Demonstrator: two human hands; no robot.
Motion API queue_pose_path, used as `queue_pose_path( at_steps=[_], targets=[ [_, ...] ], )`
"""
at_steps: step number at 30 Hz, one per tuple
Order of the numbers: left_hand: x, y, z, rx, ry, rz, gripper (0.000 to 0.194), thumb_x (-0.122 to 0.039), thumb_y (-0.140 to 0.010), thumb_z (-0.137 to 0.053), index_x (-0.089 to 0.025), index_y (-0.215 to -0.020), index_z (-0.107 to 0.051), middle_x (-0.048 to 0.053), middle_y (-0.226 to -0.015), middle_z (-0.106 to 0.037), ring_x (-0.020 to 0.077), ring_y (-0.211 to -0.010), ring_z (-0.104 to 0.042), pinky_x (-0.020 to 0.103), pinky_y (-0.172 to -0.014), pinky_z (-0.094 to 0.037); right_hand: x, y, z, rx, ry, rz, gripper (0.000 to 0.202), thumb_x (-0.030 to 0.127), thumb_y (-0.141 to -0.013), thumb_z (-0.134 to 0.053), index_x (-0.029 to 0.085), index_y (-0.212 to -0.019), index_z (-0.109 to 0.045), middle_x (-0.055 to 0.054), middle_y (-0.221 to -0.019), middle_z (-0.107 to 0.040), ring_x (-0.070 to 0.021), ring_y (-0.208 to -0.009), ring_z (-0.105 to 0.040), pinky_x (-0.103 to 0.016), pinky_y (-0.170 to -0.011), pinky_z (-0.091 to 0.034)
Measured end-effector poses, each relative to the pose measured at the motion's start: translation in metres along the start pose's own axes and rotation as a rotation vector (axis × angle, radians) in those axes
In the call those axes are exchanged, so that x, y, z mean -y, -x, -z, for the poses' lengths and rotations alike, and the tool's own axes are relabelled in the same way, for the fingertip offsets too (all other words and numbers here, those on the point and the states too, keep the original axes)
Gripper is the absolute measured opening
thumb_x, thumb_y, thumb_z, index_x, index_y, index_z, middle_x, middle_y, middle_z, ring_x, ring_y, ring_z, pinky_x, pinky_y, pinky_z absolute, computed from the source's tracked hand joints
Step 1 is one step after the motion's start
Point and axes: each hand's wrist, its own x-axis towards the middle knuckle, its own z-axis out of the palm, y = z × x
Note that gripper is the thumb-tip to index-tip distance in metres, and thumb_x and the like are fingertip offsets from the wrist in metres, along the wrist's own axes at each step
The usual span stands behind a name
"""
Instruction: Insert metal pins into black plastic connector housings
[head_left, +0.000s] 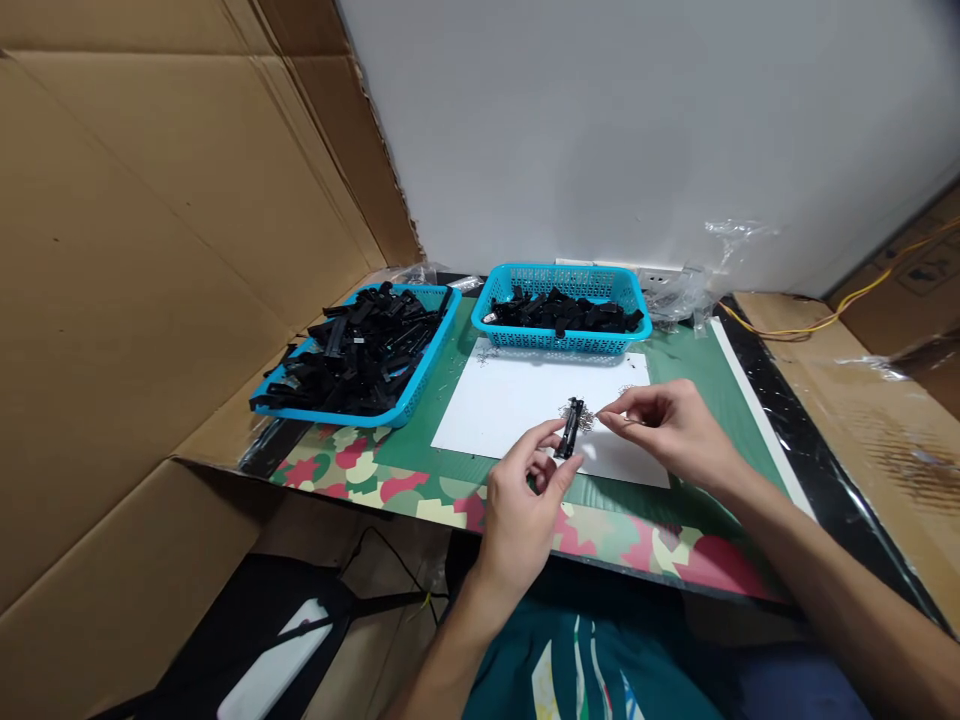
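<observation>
My left hand (529, 486) pinches a narrow black plastic part (571, 428) between thumb and fingers, its long side pointing away from me. Just right of it, my right hand (667, 428) has thumb and forefinger pressed together close to the part's upper end. Whatever sits in that pinch is too small to make out. Beneath and behind the black part, a little heap of small metal pieces (587, 420) lies on a white sheet (510, 395).
A blue basket (409, 402) heaped with long black parts stands at the left. Another blue basket (559, 343), holding smaller black pieces, is at the back. Cardboard (150, 230) walls the left side. Clear plastic bags (679, 298) and a yellow cable (847, 303) lie at the right rear.
</observation>
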Motion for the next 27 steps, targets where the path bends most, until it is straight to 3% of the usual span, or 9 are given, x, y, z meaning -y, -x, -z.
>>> queue_pose_path(
  at_steps=[3,7,10,16,21,27],
  targets=[
    [0.000,0.001,-0.002,0.062,-0.134,-0.116,0.029,-0.036,-0.095,-0.076,-0.022,-0.120,-0.076,0.002,-0.084,-0.067,0.0135,-0.067,-0.053,0.026,-0.065,-0.045,-0.004,0.004,0.012,0.011,-0.044,-0.098,0.040,0.050,-0.085,-0.077,0.011,-0.081,-0.080,-0.005,-0.062,-0.067,-0.0122,-0.054,-0.047,-0.026,-0.050,-0.031],
    [-0.001,0.002,-0.006,0.172,-0.264,-0.308,0.017,-0.023,-0.099,-0.069,-0.020,-0.115,-0.075,0.005,-0.098,-0.073,0.0192,-0.086,-0.067,0.031,-0.077,-0.052,-0.012,0.017,0.019,0.022,-0.016,-0.171,0.043,0.054,-0.086,-0.076,0.011,-0.083,-0.080,-0.003,-0.059,-0.062,-0.0112,-0.052,-0.043,-0.026,-0.048,-0.027],
    [0.000,0.003,-0.010,0.192,-0.318,-0.403,0.021,-0.015,-0.100,-0.066,-0.019,-0.119,-0.073,0.007,-0.099,-0.074,0.0225,-0.095,-0.069,0.033,-0.079,-0.054,-0.018,0.024,0.019,0.072,0.040,-0.206,0.042,0.052,-0.088,-0.073,0.011,-0.083,-0.080,-0.001,-0.056,-0.059,-0.0106,-0.050,-0.040,-0.026,-0.046,-0.025],
    [0.000,0.003,-0.011,0.227,-0.359,-0.471,0.027,-0.011,-0.098,-0.067,-0.016,-0.124,-0.072,0.006,-0.094,-0.072,0.0224,-0.091,-0.066,0.033,-0.075,-0.055,-0.016,0.023,0.013,0.122,0.166,-0.212,0.027,0.037,-0.088,-0.070,0.012,-0.078,-0.077,-0.003,-0.061,-0.065,-0.0120,-0.054,-0.047,-0.026,-0.050,-0.031],
    [0.000,0.003,-0.011,0.232,-0.397,-0.499,0.023,-0.014,-0.099,-0.066,-0.016,-0.121,-0.073,0.006,-0.089,-0.071,0.0212,-0.086,-0.064,0.033,-0.074,-0.055,-0.011,0.025,0.009,0.068,0.308,-0.125,0.027,0.034,-0.090,-0.067,0.014,-0.075,-0.075,0.001,-0.052,-0.056,-0.0108,-0.049,-0.042,-0.026,-0.048,-0.027],
    [0.001,0.002,-0.012,0.227,-0.403,-0.521,0.021,-0.021,-0.101,-0.066,-0.015,-0.120,-0.073,0.007,-0.089,-0.074,0.0216,-0.085,-0.066,0.034,-0.073,-0.056,-0.011,0.032,0.000,-0.001,0.422,-0.017,0.024,0.030,-0.092,-0.065,0.016,-0.077,-0.077,0.000,-0.054,-0.061,-0.0119,-0.049,-0.048,-0.027,-0.050,-0.033]
  ],
)
